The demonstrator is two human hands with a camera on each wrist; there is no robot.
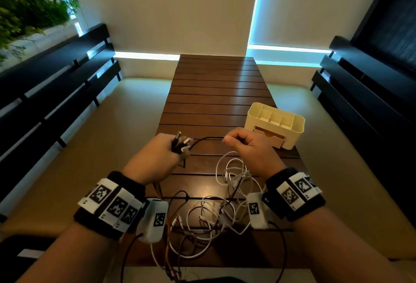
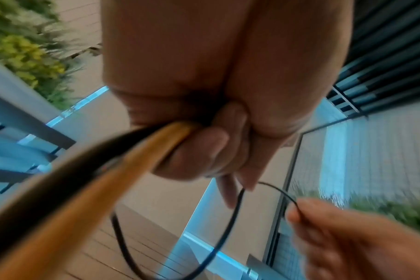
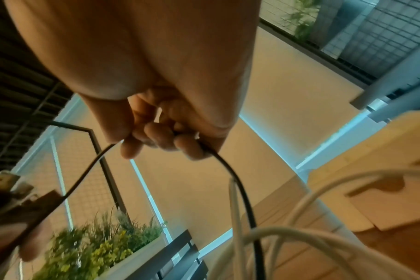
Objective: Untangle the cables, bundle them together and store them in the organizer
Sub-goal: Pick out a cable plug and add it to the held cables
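Observation:
My left hand grips a bunch of dark cable plug ends that stick up out of the fist; black and orange cables run out of its underside. My right hand is curled around a thin black cable that stretches between the two hands; its fingers pinch that cable. A tangle of white, brown and black cables lies on the wooden table between my wrists. The cream organizer stands just beyond my right hand.
The slatted table is narrow, with pale floor on both sides. Dark benches line the left and right. Plants stand at the far left. Some cables hang over the table's near edge.

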